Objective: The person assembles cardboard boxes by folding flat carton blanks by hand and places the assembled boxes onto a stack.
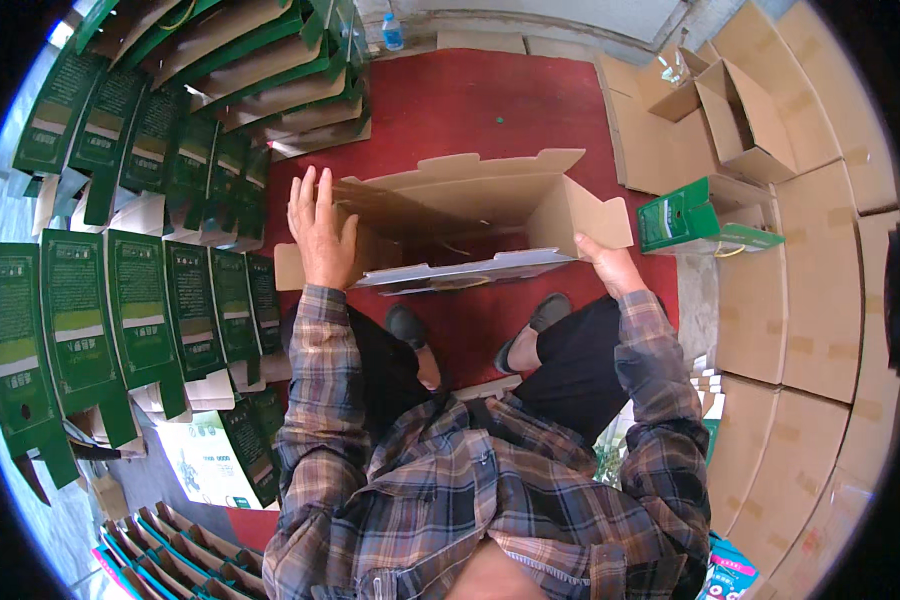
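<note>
Between my hands is an open cardboard box (450,188), brown inside, with tabbed upper edges and a pale outer face on the near side. Through its open middle the red floor shows. My left hand (324,236) lies against the box's left end, its fingers stretched out and apart. At the right end my right hand (611,266) grips the cardboard wall, the thumb on the near corner and the other fingers hidden behind the panel.
Rows of green cartons (140,290) stand on the left, with more stacked at the far left. Brown cardboard boxes (820,280) line the right side. A small green carton (682,218) sits beside them. A blue-labelled bottle (392,34) stands by the far wall; red floor covering (490,110) lies ahead.
</note>
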{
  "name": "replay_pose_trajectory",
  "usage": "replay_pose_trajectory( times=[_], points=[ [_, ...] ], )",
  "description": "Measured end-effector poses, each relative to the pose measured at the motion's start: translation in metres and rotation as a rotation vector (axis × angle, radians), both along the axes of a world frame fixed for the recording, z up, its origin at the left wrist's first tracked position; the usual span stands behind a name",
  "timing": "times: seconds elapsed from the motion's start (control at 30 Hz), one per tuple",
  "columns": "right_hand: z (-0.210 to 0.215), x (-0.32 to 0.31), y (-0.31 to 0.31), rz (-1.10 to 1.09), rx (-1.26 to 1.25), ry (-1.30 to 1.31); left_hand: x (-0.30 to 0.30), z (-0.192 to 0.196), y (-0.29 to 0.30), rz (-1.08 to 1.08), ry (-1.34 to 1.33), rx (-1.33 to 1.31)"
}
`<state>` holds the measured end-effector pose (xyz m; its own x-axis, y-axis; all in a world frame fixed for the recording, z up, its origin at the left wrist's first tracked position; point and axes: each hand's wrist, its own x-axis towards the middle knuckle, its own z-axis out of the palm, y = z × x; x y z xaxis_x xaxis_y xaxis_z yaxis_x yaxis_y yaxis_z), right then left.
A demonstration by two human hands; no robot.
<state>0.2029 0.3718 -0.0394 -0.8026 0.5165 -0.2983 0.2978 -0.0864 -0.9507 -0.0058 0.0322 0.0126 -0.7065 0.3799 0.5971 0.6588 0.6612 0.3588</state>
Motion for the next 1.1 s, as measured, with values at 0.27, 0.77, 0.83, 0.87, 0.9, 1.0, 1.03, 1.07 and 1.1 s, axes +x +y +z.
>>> replay_pose_trajectory(
  times=[0.27,0.77,0.83,0.87,0.9,1.0,1.03,1.07,1.1],
  points=[
    [0.004,0.001,0.004,0.01,-0.095,-0.033,0.0,-0.032,-0.035,-0.292,-0.349,0.212],
    [0.031,-0.012,-0.016,0.466,0.191,0.073,0.002,-0.042,-0.052,-0.323,-0.229,-0.269],
    [0.032,-0.015,-0.021,0.471,0.24,0.009,0.007,-0.036,-0.053,-0.279,-0.186,-0.238],
    [0.034,-0.017,-0.024,0.455,0.294,-0.06,0.01,-0.031,-0.056,-0.239,-0.159,-0.226],
    [0.032,-0.018,-0.027,0.471,0.34,-0.045,0.014,-0.025,-0.062,-0.226,-0.161,-0.228],
    [0.025,-0.017,-0.025,0.475,0.368,-0.068,0.039,0.002,-0.069,0.169,0.113,-0.006],
    [0.03,-0.017,-0.026,0.478,0.37,-0.065,0.044,0.001,-0.072,0.227,0.073,0.209],
    [0.033,-0.019,-0.03,0.489,0.378,-0.052,0.048,-0.006,-0.078,0.288,0.034,0.417],
    [0.035,-0.02,-0.032,0.498,0.385,-0.04,0.05,-0.015,-0.085,0.307,-0.056,0.446]
  ],
)
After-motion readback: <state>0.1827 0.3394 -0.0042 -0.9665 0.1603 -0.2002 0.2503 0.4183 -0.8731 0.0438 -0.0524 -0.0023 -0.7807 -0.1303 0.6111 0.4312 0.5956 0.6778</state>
